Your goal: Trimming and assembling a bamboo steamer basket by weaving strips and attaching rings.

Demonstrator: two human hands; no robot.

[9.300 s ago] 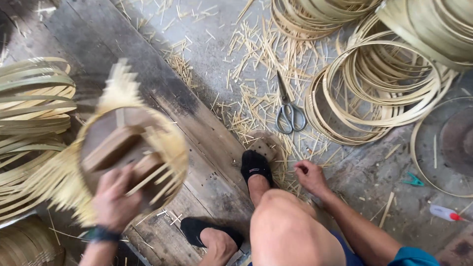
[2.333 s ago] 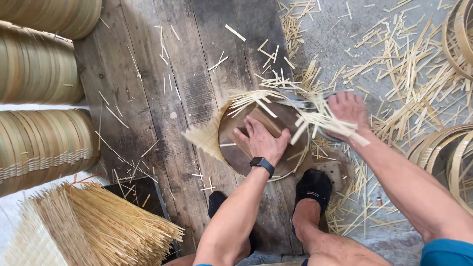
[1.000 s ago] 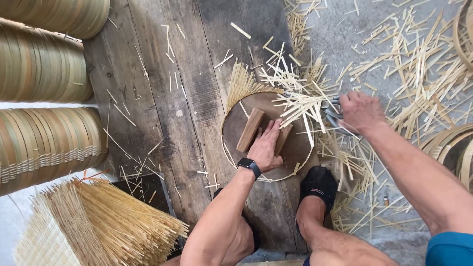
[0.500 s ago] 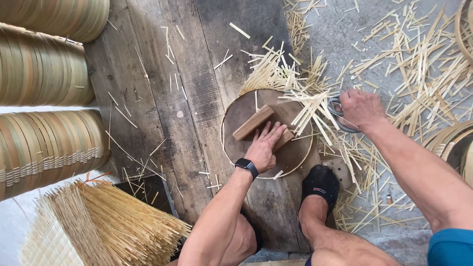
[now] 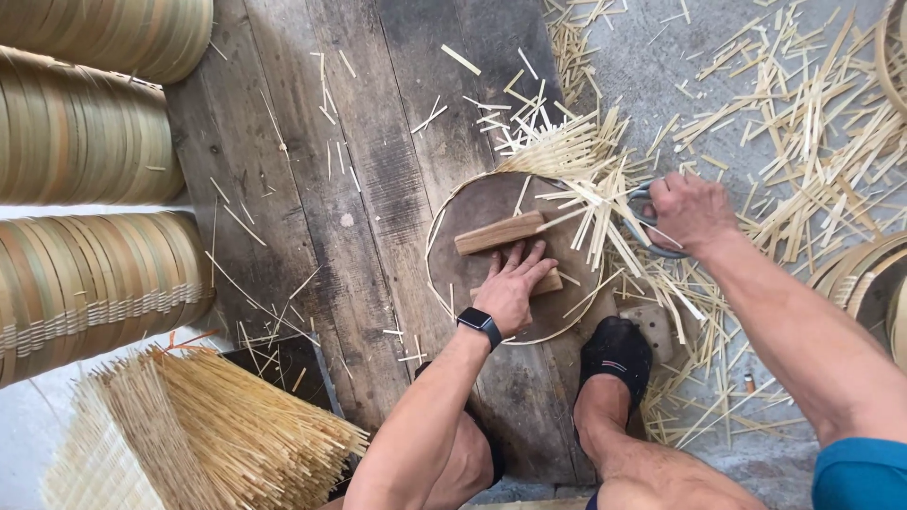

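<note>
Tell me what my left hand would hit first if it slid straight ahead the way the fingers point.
Likely the wooden block: the left hand lies flat on the round board, fingers aimed straight at it.

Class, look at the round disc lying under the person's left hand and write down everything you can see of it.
The round disc is flat, dark brown, seemingly wood, edged by a thin pale hoop. It lies flat on the dark floor planks. Two light wooden bars cross its face. The left hand presses down on it, fingers spread over the lower bar. Pale cut bamboo strips lie fanned over its upper right edge, beside the right hand, which holds scissors. A black-shod foot stands by its lower right rim.
</note>
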